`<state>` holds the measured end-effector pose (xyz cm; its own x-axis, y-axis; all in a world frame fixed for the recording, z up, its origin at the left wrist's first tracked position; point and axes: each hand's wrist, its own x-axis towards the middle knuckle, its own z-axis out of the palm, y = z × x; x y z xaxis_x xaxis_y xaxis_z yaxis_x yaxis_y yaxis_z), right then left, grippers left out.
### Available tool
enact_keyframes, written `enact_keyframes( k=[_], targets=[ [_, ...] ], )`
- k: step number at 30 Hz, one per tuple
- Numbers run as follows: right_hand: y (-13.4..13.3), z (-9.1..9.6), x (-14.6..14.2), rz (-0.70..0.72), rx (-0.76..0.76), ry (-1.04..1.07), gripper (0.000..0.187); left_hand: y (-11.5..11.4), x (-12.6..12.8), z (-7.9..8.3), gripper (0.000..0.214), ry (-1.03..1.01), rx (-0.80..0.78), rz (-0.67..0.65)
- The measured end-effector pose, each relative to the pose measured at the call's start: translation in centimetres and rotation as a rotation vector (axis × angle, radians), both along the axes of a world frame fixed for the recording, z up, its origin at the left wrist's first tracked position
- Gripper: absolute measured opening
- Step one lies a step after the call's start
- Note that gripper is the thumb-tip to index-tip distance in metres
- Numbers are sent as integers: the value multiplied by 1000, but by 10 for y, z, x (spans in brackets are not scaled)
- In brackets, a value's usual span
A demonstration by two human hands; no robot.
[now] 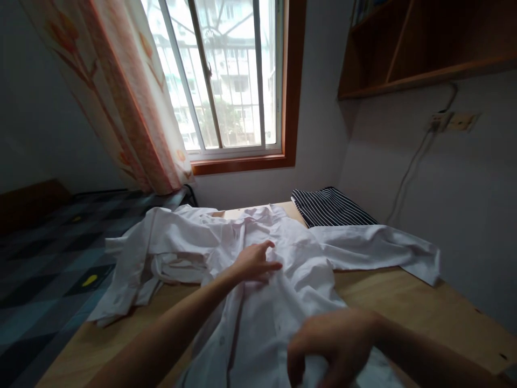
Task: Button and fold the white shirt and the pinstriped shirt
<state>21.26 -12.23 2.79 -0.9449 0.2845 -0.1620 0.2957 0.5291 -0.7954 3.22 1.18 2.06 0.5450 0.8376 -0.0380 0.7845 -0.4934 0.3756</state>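
Observation:
A white long-sleeved button shirt (258,323) lies spread and wrinkled, its collar end toward the window. One sleeve stretches out to the right, while the other is bunched and folded over on the left. My left hand (256,261) is over the middle of the shirt's upper part, thumb and fingers apart with nothing between them. Whether it touches the cloth is hard to see. Nearer to me, my right hand (333,342) hovers above the lower right part of the shirt. It is blurred, its fingers bent downward and apart, with the fingertips partly cut off by the lower edge.
The shirt rests on a wooden table (388,302). A folded black-and-white striped cloth (331,207) sits at its back right. Left of it is a bed with a checked cover (44,269). Beyond are a curtain (121,97), a window and a wall socket (440,121) with a cord.

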Motion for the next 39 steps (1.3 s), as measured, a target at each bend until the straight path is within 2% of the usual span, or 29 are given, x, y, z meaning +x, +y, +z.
enact_keyframes(
  k=[2, 5, 7, 9, 12, 15, 18, 21, 24, 27, 30, 35, 39],
  targets=[
    [28, 8, 10, -287, 18, 102, 30, 16, -5, 10, 51, 82, 265, 55],
    [92, 12, 12, -739, 275, 148, 28, 59, -13, 20, 40, 190, 540, 157],
    [137, 3, 5, -963, 506, 87, 36, 90, -18, 20, 39, 246, 577, 215],
    [174, -13, -6, -1065, 612, -42, 48, 115, -24, 14, 38, 285, 531, 236],
    [201, -37, -16, -1047, 639, -277, 59, 133, -31, 0, 23, 332, 452, 176],
    [203, -50, -16, -973, 679, -443, 55, 135, -38, -5, 24, 334, 466, 126],
    [201, -46, -8, -996, 705, -546, 48, 134, -50, 6, 29, 312, 540, 132],
    [212, -30, 3, -1074, 642, -648, 54, 142, -63, 24, 28, 286, 604, 267],
    [233, -17, 10, -1227, 598, -696, 63, 154, -72, 34, 28, 230, 456, 465],
    [247, -19, 6, -1322, 673, -655, 67, 164, -73, 28, 25, 180, 307, 474],
    [252, -33, -6, -1292, 728, -584, 74, 172, -70, 17, 21, 99, 263, 418],
    [255, -52, -17, -1274, 849, -599, 42, 177, -66, 9, 20, -23, 206, 522],
    [258, -53, -11, -1232, 793, -613, 32, 173, -65, 13, 17, -176, 241, 555]
  ],
)
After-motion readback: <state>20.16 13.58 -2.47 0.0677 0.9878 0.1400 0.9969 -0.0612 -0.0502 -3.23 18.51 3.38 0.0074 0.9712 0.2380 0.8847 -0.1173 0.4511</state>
